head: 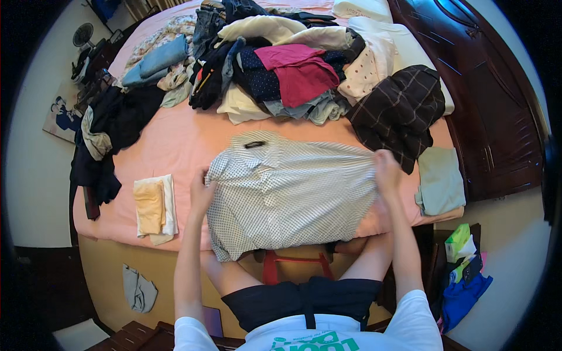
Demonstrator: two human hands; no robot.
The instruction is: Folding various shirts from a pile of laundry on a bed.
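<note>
A white garment with a fine dark pattern (281, 193), likely a shirt, is stretched sideways across the front of the bed. My left hand (203, 193) grips its left edge, and my right hand (387, 173) pinches the far right side, drawing the cloth taut. A dark label shows near the collar at the top. The lower hem hangs past the mattress edge above my knees. Just beyond my right hand lies a dark brown checked garment (399, 114). To the left of my left hand sit a folded yellow cloth (149, 207) and a white one (169, 206) beneath it.
A large heap of mixed clothes (281, 79) covers the far part of the pink bedsheet (175, 140). Dark clothes (125, 116) spread at the left, and a folded pale green garment (441, 182) rests at the right edge. A grey cloth (138, 289) lies on the floor.
</note>
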